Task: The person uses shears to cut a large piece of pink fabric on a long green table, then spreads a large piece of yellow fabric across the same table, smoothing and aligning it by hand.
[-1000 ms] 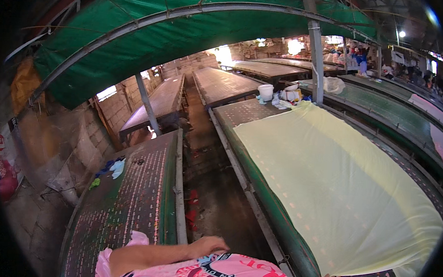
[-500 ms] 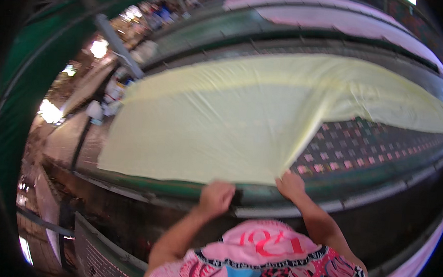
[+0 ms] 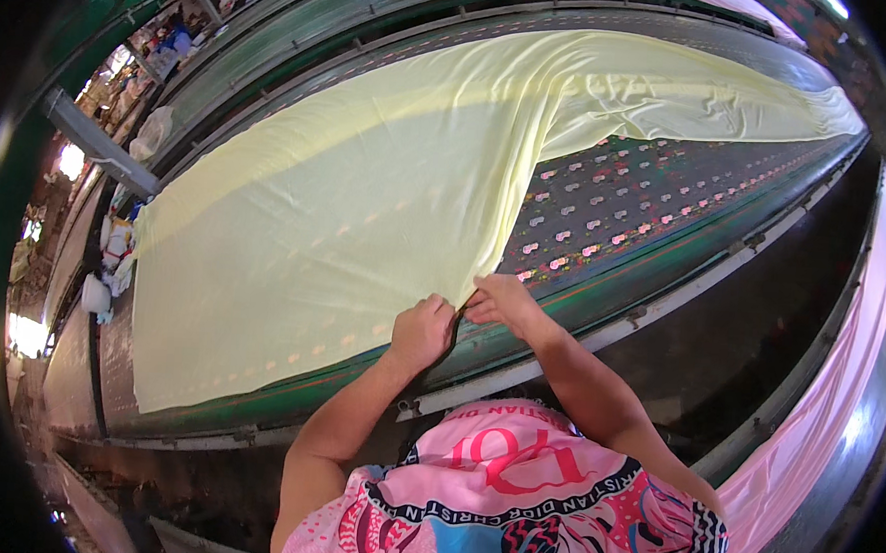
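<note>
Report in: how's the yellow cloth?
Left hand, right hand at near edge of yellow fabric. Fabric spread leftward, bunched rightward over patterned table. No obstruction visible at hands.

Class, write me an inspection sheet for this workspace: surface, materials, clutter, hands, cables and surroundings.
Surface: long dark table, with rows of small pale and pink marks.
Materials: pale-yellow cloth, spread out at left, bunched into folds at right.
Clutter: white container and mixed items near the table's left end.
Hands: left hand and right hand close together at the cloth's near edge, both appearing to pinch it.
Cables: nothing clearly seen.
Surroundings: grey post at left; pink cloth at right.
</note>
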Demonstrator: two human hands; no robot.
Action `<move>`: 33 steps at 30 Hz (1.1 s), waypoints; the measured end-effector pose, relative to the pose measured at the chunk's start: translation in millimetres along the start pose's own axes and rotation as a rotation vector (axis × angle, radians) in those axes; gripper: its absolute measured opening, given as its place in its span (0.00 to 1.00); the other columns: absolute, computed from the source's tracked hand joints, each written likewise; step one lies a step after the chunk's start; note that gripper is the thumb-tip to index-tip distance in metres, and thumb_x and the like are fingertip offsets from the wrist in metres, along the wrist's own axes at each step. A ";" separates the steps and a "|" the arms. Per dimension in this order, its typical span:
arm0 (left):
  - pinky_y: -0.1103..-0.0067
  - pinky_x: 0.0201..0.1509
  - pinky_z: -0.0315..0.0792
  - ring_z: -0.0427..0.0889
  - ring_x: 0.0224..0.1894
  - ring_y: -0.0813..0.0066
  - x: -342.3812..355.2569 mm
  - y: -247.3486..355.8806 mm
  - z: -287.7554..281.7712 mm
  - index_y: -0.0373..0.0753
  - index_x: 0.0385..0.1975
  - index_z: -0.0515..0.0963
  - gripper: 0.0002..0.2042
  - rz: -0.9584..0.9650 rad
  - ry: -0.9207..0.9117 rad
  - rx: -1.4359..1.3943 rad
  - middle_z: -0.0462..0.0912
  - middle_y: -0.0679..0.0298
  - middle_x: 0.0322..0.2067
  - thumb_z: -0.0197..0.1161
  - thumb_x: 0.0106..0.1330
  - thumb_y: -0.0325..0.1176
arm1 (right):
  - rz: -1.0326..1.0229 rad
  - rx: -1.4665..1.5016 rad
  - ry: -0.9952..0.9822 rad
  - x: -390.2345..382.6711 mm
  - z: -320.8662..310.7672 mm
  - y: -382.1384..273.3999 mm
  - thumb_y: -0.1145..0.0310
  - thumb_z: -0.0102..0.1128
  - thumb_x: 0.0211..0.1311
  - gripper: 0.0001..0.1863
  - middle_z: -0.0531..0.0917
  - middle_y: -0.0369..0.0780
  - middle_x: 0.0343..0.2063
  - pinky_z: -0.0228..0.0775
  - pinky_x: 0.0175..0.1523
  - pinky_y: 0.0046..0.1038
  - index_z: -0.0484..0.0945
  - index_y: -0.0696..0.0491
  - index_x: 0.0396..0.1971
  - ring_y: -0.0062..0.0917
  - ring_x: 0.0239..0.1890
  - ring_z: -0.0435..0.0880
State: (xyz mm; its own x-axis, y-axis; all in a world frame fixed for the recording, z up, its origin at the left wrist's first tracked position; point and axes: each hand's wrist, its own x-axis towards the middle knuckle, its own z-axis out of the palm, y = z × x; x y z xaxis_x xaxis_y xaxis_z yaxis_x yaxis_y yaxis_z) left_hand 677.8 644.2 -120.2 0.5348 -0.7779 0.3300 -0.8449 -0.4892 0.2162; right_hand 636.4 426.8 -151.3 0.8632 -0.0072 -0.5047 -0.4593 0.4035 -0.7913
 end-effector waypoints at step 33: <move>0.62 0.42 0.81 0.84 0.42 0.55 10.3 74.9 21.4 0.41 0.36 0.84 0.04 -0.391 -0.114 0.305 0.83 0.58 0.37 0.69 0.63 0.29 | -0.368 -1.379 0.449 -76.8 -255.3 -91.8 0.50 0.60 0.73 0.22 0.89 0.53 0.32 0.83 0.48 0.51 0.86 0.55 0.34 0.51 0.39 0.90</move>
State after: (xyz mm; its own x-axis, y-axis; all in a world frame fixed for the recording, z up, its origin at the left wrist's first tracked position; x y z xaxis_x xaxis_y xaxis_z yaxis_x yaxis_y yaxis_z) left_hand 619.9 591.2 -120.3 0.8215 -0.5435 0.1723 -0.5546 -0.8319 0.0201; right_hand 558.8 156.7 -128.0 0.9543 -0.2909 -0.0689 -0.2891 -0.8394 -0.4603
